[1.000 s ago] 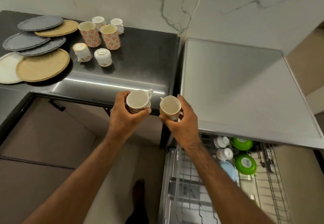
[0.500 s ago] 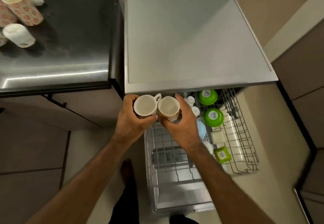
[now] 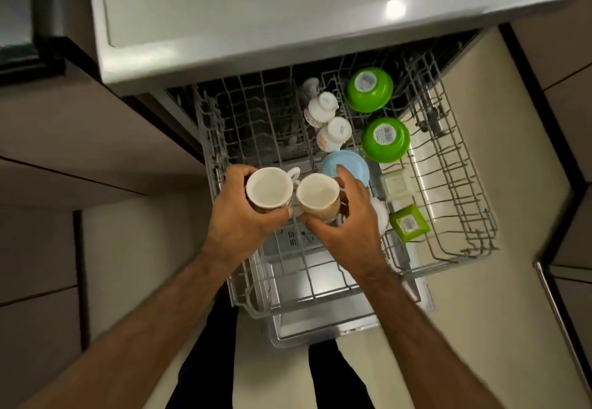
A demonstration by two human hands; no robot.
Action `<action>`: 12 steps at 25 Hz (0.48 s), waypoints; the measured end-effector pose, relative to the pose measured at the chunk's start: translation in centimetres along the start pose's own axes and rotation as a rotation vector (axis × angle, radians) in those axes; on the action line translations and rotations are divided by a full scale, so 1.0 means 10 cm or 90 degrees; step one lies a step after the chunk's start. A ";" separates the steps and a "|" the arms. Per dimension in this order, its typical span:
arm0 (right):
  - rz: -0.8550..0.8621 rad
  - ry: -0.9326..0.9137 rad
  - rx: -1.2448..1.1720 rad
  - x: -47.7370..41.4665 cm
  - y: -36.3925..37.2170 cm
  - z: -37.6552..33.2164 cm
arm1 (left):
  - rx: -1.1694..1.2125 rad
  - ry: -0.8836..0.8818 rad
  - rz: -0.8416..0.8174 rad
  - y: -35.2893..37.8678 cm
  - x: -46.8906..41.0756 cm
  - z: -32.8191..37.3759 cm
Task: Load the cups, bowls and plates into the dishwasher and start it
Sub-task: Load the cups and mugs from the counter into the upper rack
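1. Since half a second ago my view has tipped further down. The counter with the patterned cups has slid out of sight, and both hands have come forward from the dishwasher (image 3: pixel 288 8) top's front edge to over the middle of the rack (image 3: pixel 464 216).
2. My left hand (image 3: pixel 238 216) is curled round the wall of the left cup (image 3: pixel 269 189), which is mouth up with its handle pointing at the other cup.
3. My right hand (image 3: pixel 349 216) is wrapped round the right cup (image 3: pixel 317 195), also mouth up.
4. The hands are close together and the two cups sit side by side. I cannot tell whether their rims touch.
5. Both cups are held above the pulled-out rack, not set in it.
6. In the rack, two green bowls (image 3: pixel 370 89) lie upside down at the right, with two white cups (image 3: pixel 334 133) overturned just left of them.
7. A blue dish (image 3: pixel 355 165) sits just beyond my right fingertips. A white tub (image 3: pixel 395 184) and a green tub (image 3: pixel 409 223) are nearer me.
8. The door (image 3: pixel 320 331) lies open under the rack.
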State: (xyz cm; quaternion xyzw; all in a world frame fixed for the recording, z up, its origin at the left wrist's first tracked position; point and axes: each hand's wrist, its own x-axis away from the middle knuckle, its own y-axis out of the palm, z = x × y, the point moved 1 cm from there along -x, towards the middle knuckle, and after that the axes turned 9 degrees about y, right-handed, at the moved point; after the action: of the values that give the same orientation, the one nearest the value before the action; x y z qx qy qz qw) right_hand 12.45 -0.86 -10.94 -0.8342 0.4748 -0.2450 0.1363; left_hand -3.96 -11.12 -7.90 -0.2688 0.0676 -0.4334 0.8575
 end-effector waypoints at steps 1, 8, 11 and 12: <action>0.002 0.011 -0.001 0.01 0.03 0.11 | -0.003 -0.011 0.002 0.06 -0.02 -0.09; -0.056 0.019 0.154 0.19 0.14 0.58 | -0.010 -0.042 0.026 0.18 -0.17 -0.44; -0.036 -0.001 0.314 0.25 0.17 0.69 | -0.015 -0.044 0.020 0.22 -0.23 -0.48; -0.028 -0.009 0.355 0.25 0.17 0.70 | -0.018 -0.043 0.017 0.23 -0.24 -0.48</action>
State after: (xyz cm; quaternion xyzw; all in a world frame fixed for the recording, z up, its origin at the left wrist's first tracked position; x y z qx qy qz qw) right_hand 16.09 -3.92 -16.96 -0.7765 0.3697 -0.3630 0.3586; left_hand -5.49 -10.09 -13.47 -0.2942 0.0481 -0.4116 0.8612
